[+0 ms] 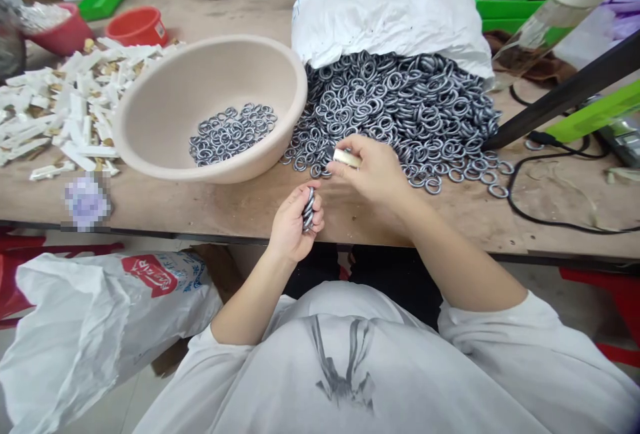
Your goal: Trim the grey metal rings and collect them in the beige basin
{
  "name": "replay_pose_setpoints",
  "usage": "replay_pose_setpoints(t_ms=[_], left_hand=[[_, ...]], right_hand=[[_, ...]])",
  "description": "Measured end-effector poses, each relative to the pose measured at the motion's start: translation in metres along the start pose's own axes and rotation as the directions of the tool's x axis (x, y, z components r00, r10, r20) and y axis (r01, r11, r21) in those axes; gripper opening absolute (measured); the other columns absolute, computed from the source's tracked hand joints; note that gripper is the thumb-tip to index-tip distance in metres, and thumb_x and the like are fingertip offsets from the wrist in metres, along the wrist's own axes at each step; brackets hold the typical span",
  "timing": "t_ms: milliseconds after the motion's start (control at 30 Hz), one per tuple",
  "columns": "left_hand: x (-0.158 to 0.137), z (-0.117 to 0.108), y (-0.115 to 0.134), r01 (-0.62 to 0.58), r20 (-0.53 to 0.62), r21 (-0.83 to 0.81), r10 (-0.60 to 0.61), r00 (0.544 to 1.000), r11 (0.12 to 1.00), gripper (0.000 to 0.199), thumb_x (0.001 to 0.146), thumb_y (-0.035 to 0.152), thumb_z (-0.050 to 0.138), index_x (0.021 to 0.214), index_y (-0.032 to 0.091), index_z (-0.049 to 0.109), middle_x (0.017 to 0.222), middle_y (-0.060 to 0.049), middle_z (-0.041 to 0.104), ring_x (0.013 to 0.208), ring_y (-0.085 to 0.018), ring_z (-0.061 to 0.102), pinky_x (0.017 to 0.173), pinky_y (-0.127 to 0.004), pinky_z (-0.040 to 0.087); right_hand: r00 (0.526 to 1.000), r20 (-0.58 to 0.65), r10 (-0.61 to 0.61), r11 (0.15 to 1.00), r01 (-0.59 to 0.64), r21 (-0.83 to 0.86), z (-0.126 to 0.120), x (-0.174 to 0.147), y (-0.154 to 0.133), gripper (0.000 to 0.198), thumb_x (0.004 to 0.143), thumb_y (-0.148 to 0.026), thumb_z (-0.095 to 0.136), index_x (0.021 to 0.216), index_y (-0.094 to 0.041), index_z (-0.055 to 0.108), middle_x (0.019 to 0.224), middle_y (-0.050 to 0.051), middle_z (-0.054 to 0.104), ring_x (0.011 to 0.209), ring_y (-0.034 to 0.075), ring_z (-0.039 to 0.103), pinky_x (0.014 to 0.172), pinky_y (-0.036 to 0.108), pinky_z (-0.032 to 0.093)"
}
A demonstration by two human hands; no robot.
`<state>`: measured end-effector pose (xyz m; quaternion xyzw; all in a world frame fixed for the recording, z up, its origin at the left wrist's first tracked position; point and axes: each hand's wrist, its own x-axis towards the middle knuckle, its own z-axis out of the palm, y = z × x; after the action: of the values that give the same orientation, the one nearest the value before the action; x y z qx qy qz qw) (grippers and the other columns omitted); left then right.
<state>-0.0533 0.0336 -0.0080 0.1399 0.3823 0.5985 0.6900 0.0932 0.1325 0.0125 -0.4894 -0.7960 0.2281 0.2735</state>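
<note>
Closed around a small stack of grey rings (309, 209), my left hand (293, 222) is just above the front edge of the table. My right hand (376, 171) grips a small cream-coloured block-like tool (347, 157) with a dark tip, a short way up and right of the left hand. What kind of tool it is does not show. Behind the right hand spreads a large heap of grey rings (400, 101). Left of the heap, a wide beige basin (145, 162) holds many more rings at its bottom.
A white sack (390, 17) lies behind the heap. White wrapped pieces (75, 117) pile up left of the basin, near a red bowl (136, 26). A black post (565, 91) and a cable (515, 204) are at right. Another sack (115, 314) stands below the table.
</note>
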Motion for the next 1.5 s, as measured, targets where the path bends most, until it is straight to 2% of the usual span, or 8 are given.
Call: replay_pose_setpoints(t_ms=[100,300,567,700,900,1100,1300,1500], left_hand=[[0.0,0.002,-0.007,-0.015,-0.022,0.052,0.016,1.0,0.999,0.021,0.082,0.029,0.072,0.086,0.019,0.054,0.057,0.006,0.051,0.043,-0.006,0.044,0.04,-0.015,0.031],[-0.003,-0.001,-0.011,0.025,0.125,0.142,-0.043,0.991,0.99,0.034,0.083,0.043,0.072,0.078,0.02,0.048,0.049,0.006,0.045,0.039,-0.006,0.036,0.039,-0.016,0.028],[-0.002,-0.003,-0.003,0.097,0.083,0.143,-0.11,0.99,0.985,0.016,0.084,0.031,0.067,0.091,0.017,0.062,0.054,0.005,0.048,0.041,-0.006,0.04,0.038,-0.015,0.03],[0.004,-0.005,0.003,0.117,0.008,0.083,-0.118,0.993,0.99,0.016,0.08,0.027,0.061,0.094,0.019,0.061,0.065,0.003,0.056,0.048,-0.009,0.051,0.037,-0.016,0.034],[0.012,-0.002,-0.005,-0.11,-0.013,0.278,0.119,0.993,0.954,0.036,0.08,0.051,0.072,0.084,0.018,0.057,0.071,0.003,0.056,0.046,-0.005,0.049,0.034,-0.016,0.03],[0.013,0.0,-0.022,-0.25,0.122,0.384,0.22,0.968,0.889,0.044,0.086,0.061,0.064,0.077,0.019,0.052,0.058,0.006,0.048,0.043,-0.005,0.044,0.036,-0.016,0.031],[0.003,0.01,-0.014,-0.138,0.057,0.308,0.127,0.99,0.941,0.049,0.083,0.061,0.066,0.068,0.019,0.045,0.052,0.007,0.042,0.039,-0.005,0.039,0.035,-0.017,0.027],[0.0,0.012,-0.012,-0.111,0.004,0.255,0.114,0.993,0.961,0.051,0.074,0.064,0.073,0.074,0.021,0.045,0.048,0.009,0.042,0.035,-0.006,0.038,0.034,-0.018,0.027]], right_hand=[[0.99,0.107,-0.096,0.938,0.054,0.342,0.01,-0.022,-0.014,0.027,0.08,-0.042,0.075,0.095,-0.02,0.071,0.085,0.002,0.071,0.076,0.018,0.061,0.07,0.029,0.042],[0.99,0.112,-0.082,0.904,0.027,0.427,0.018,-0.03,-0.015,0.026,0.085,-0.04,0.07,0.073,-0.018,0.064,0.071,-0.001,0.061,0.068,0.013,0.052,0.065,0.028,0.036],[0.98,-0.174,0.1,0.947,-0.147,-0.285,-0.005,0.037,0.029,0.02,0.084,-0.032,0.07,0.098,-0.018,0.073,0.102,0.012,0.065,0.088,0.026,0.059,0.076,0.039,0.041],[0.98,-0.169,0.105,0.922,-0.16,-0.352,-0.009,0.051,0.035,0.018,0.086,-0.029,0.065,0.093,-0.016,0.074,0.101,0.014,0.066,0.09,0.028,0.061,0.075,0.04,0.042],[0.983,0.12,0.139,0.974,-0.158,0.163,-0.02,0.001,-0.011,0.023,0.078,-0.039,0.072,0.071,-0.018,0.065,0.067,0.002,0.063,0.07,0.019,0.059,0.066,0.032,0.043],[0.926,0.374,0.051,0.622,-0.323,0.713,0.006,-0.041,-0.03,0.046,0.078,-0.064,0.07,0.072,-0.022,0.052,0.061,-0.001,0.062,0.056,0.018,0.061,0.056,0.031,0.048],[0.997,0.049,0.053,0.867,-0.071,0.493,0.01,-0.043,-0.012,0.051,0.084,-0.069,0.061,0.069,-0.021,0.053,0.058,-0.004,0.051,0.057,0.012,0.044,0.056,0.027,0.032],[0.973,0.087,-0.212,0.942,0.179,0.284,0.004,-0.059,-0.016,0.051,0.098,-0.059,0.044,0.066,-0.02,0.055,0.064,0.002,0.058,0.063,0.014,0.048,0.061,0.029,0.031]])
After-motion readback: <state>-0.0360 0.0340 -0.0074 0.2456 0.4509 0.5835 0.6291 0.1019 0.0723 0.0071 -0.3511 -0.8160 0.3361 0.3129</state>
